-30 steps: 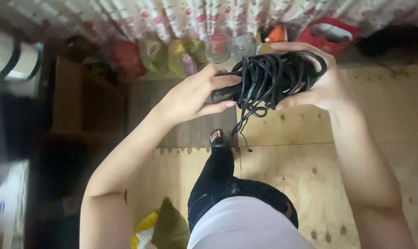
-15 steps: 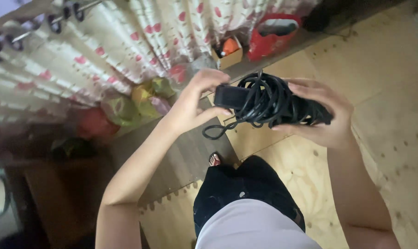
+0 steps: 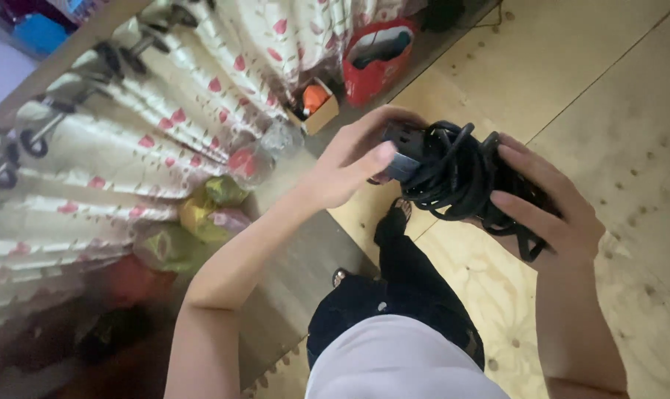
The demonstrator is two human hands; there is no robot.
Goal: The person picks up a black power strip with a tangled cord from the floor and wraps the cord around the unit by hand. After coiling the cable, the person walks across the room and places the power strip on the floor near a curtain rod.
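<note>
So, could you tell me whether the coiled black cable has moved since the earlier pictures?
Cannot tell: the camera itself swung. The coiled black cable sits between both hands, about as far from the red bag as before.

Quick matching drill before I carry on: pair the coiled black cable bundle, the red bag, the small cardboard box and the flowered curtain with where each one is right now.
Things:
1. coiled black cable bundle
2. red bag
3. small cardboard box
4. white curtain with red flowers

Places:
A. hanging on rings from a rod, upper left
B. held between the left hand and right hand
C. on the floor at the curtain's foot, holding something orange
D. on the floor, right of the box

Pairs: 1-B, 2-D, 3-C, 4-A
</note>
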